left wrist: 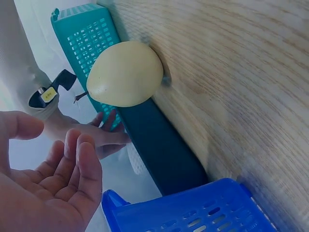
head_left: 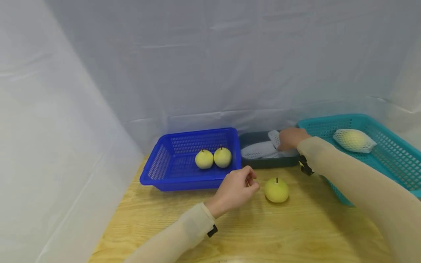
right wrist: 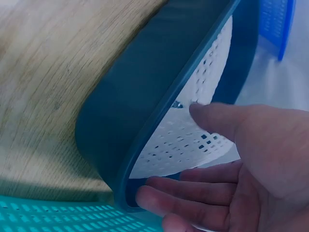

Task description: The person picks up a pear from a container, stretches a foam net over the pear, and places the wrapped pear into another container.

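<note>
My right hand (head_left: 291, 138) reaches into a dark green tray (head_left: 269, 164) and pinches a white foam fruit net (right wrist: 188, 140) by its edge. More white foam netting (head_left: 258, 149) lies in that tray. The left hand (head_left: 235, 190), its fingers loosely curled and holding nothing, hovers above the table, just left of a bare yellow-green pear (head_left: 276, 190). That pear rests on the wood with its stem up. In the left wrist view the pear (left wrist: 126, 75) appears beyond the left fingertips, apart from them. The right index finger is mostly hidden by the net.
A blue basket (head_left: 189, 182) at left contains two bare pears (head_left: 213, 159). At right, a teal basket (head_left: 348, 118) contains a pear in a white foam net (head_left: 354, 141). All stand on a wooden table (head_left: 263, 233), with white sheeting (head_left: 197, 65) behind and at the sides.
</note>
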Demonstrator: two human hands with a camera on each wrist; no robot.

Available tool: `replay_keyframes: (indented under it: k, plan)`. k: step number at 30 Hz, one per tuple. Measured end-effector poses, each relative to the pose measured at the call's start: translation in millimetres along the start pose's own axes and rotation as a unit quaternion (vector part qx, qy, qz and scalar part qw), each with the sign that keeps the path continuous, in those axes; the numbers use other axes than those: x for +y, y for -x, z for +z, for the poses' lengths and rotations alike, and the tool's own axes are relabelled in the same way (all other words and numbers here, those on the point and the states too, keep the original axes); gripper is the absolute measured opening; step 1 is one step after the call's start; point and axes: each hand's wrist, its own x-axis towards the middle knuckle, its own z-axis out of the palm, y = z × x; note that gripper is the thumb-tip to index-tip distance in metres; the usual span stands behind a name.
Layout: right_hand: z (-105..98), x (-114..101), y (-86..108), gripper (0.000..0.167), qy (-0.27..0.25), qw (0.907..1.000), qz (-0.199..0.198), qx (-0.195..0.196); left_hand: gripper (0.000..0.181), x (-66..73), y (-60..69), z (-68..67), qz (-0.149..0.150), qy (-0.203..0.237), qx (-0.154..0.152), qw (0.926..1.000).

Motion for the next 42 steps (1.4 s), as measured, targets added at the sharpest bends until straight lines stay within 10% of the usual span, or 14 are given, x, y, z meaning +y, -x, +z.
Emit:
replay_keyframes:
  k: [18, 42]
  plan:
    - [-10, 11, -8.0, 0.020, -0.057, 0.9928, -0.013, 0.105, 0.010, -4.5, 3.0, -3.4, -0.007, -0.014, 0.011, 0.9998]
    - [-23, -10, 68.2, 0.023, -0.130, 0.9609, -0.049, 0.240, 0.013, -5.4, 2.8, -8.4, -0.005, -0.003, 0.011, 0.9999]
